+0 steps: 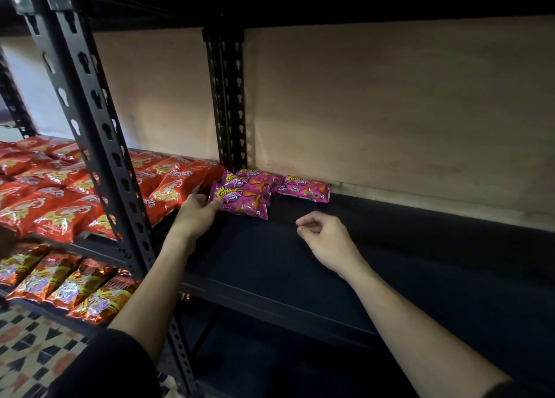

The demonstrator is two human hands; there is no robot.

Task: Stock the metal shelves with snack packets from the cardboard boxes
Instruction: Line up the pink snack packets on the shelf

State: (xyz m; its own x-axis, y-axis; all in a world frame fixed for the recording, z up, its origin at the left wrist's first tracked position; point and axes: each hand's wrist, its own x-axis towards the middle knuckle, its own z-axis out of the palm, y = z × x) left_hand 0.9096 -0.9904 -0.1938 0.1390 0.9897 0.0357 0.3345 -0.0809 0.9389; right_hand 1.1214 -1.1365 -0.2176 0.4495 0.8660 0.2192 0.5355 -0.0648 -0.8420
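Metal shelves point(270, 277) fill the frame, and the wide dark board across the centre and right lies almost bare, so by my reading most of the stocking here is still to do. In the left of the frame the neighbouring bay looks finished: red packets point(60, 205) cover its upper board in overlapping rows, and orange packets point(60, 283) line the board below them at lower left. On the bare board, only a small cluster of pink packets point(255, 190) sits at the back, against the pale rear panel point(390, 112) beside the black upright post point(228, 97); one lies apart to the right, the others overlap. No cardboard boxes show in this view.

The left hand point(196, 214) rests on the board with thumb and fingers pinching the left edge of the front pink packet point(244, 202), apparently setting it in line. The right hand point(322, 238) hovers just above the board in the centre, loosely curled, thumb and forefinger nearly meeting and holding nothing.
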